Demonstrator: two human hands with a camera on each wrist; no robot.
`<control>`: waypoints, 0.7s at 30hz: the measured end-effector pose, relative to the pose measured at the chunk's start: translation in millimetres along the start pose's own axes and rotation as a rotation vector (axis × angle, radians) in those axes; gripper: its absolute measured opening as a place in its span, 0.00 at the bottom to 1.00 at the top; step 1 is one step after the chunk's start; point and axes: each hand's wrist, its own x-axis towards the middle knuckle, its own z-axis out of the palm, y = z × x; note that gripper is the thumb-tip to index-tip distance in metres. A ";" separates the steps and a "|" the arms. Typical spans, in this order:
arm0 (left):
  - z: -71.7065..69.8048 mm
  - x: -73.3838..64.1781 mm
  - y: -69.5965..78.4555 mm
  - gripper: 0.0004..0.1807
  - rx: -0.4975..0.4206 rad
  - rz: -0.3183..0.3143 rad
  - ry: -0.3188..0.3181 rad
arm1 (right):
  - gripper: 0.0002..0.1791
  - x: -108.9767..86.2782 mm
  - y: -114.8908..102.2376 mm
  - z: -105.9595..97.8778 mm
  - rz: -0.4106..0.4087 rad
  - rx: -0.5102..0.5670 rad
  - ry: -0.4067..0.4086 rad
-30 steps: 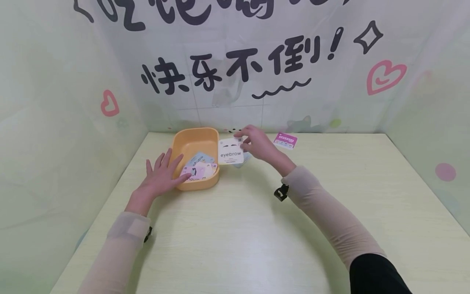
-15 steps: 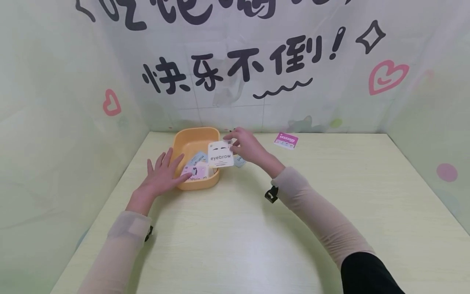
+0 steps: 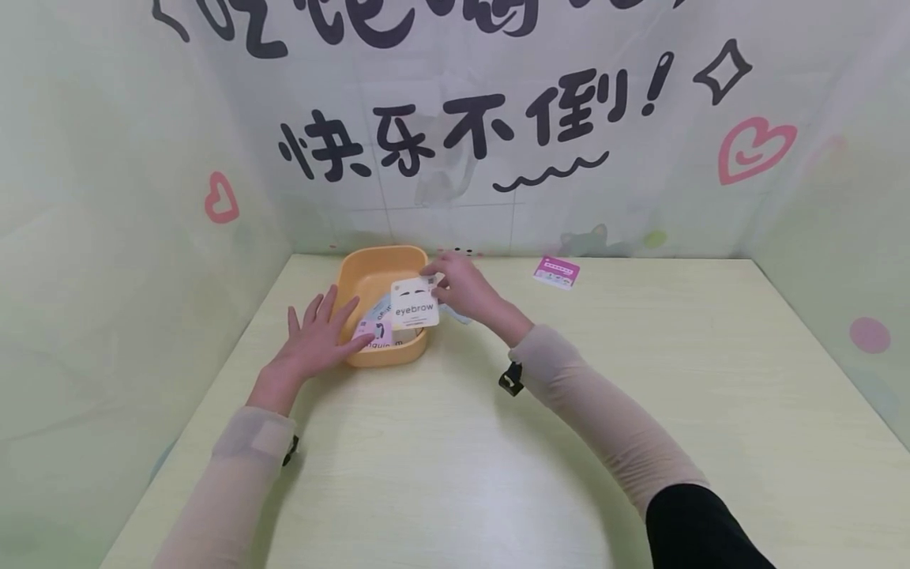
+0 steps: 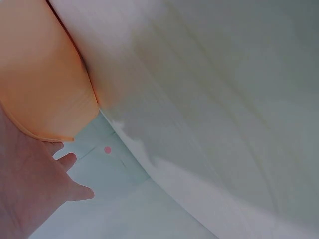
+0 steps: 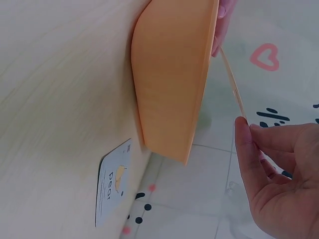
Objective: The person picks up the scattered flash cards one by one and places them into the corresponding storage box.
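Observation:
Between thumb and fingers, my right hand point(image 3: 465, 286) pinches a white "eyebrow" card point(image 3: 415, 303) above the right part of an orange bin point(image 3: 387, 359). Edge-on in the right wrist view, that card point(image 5: 233, 82) hangs over the rim. Spread fingers of my left hand point(image 3: 313, 340) rest on the bin's left rim, thumb reaching across the front. Inside the bin lie a pink penguin card point(image 3: 373, 330) and a blue card point(image 3: 378, 310), partly covered by the eyebrow card. A blue "pear" card point(image 5: 113, 183) lies on the table just right of the bin.
A magenta and white card point(image 3: 558, 272) lies near the table's back edge, right of the bin. The pale wooden table point(image 3: 455, 458) meets a printed cloth backdrop point(image 3: 455, 190) behind, with cloth walls on both sides.
My right hand has carried the eyebrow card leftward, from beside the bin's right rim to over the bin. The left hand stays on the rim.

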 end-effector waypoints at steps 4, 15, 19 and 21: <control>-0.8 0.3 -0.2 0.50 0.002 -0.001 -0.005 | 0.20 3.3 -3.2 5.8 -0.006 0.008 -0.015; -0.5 0.8 0.2 0.51 0.005 0.003 -0.001 | 0.20 7.2 -8.5 21.1 -0.003 0.004 -0.022; -1.2 0.1 0.5 0.51 0.006 0.003 0.002 | 0.20 9.0 -11.7 26.5 0.015 0.015 -0.037; -1.0 0.0 0.6 0.50 0.006 0.005 0.005 | 0.21 9.2 -13.0 28.9 0.023 0.009 -0.050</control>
